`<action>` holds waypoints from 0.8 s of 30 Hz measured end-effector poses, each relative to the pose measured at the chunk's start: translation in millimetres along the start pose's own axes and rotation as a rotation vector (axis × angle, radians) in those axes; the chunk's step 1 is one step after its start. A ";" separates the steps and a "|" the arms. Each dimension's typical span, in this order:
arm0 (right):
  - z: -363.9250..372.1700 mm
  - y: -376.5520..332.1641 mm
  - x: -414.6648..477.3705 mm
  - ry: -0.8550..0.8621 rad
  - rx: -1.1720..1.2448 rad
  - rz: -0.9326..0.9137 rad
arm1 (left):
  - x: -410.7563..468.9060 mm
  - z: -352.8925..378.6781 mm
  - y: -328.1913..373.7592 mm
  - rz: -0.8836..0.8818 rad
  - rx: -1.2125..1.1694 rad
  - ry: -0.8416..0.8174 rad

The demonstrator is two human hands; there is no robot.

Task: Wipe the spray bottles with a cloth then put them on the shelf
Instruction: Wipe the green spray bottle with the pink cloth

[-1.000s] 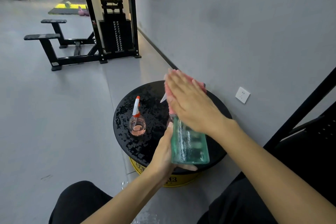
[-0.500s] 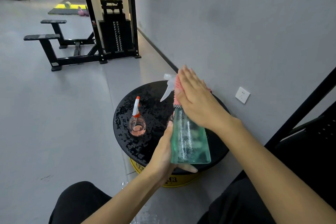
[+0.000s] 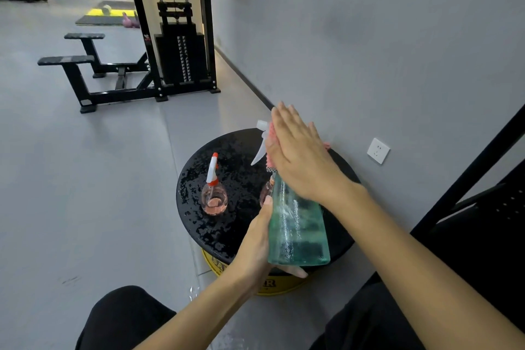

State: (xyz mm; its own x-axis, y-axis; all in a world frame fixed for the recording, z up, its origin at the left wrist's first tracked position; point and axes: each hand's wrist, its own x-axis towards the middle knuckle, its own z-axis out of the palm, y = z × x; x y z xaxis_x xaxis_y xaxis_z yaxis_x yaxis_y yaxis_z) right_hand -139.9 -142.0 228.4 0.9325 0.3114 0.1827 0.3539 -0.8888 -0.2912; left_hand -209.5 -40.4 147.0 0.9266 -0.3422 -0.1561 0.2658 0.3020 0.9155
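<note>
Head view: left hand point(image 3: 257, 239) grips the base of a wet, translucent green plastic spray bottle point(image 3: 295, 230), held above a round black wet tabletop point(image 3: 241, 167). Its long axis is near upright and its white trigger nozzle point(image 3: 260, 148) points left. Right hand point(image 3: 298, 159), fingers straight, presses a pink cloth point(image 3: 271, 136) against its neck. Small round clear bottle point(image 3: 213, 196) on the tabletop holds pink liquid.

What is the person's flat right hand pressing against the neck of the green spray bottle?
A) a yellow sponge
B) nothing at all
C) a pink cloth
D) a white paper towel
C: a pink cloth peeks out from under the flat right hand, against the neck of the green spray bottle that the left hand holds by its base.
</note>
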 end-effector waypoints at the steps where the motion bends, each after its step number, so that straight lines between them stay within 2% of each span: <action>1: 2.5 -4.2 -4.1 -0.006 -0.028 -0.023 | 0.9 -0.7 0.9 0.007 0.003 0.008; 6: 8.6 -15.8 -23.4 -0.046 -0.167 -0.148 | 4.3 -6.4 3.0 0.020 -0.006 0.053; 12: -1.5 -3.8 0.1 -0.024 -0.026 -0.031 | 3.3 -2.3 -2.1 0.022 -0.016 -0.014; 24: 11.8 -4.2 -47.2 -0.068 -0.009 -0.153 | 15.9 -25.4 -9.6 -0.052 -0.123 0.032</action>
State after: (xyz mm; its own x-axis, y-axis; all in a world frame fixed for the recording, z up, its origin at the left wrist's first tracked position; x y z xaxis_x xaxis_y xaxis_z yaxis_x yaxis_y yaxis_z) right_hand -184.5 -149.0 209.9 0.8706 0.4651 0.1605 0.4918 -0.8323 -0.2559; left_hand -190.6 -26.1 126.4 0.9181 -0.3321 -0.2162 0.3427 0.3916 0.8539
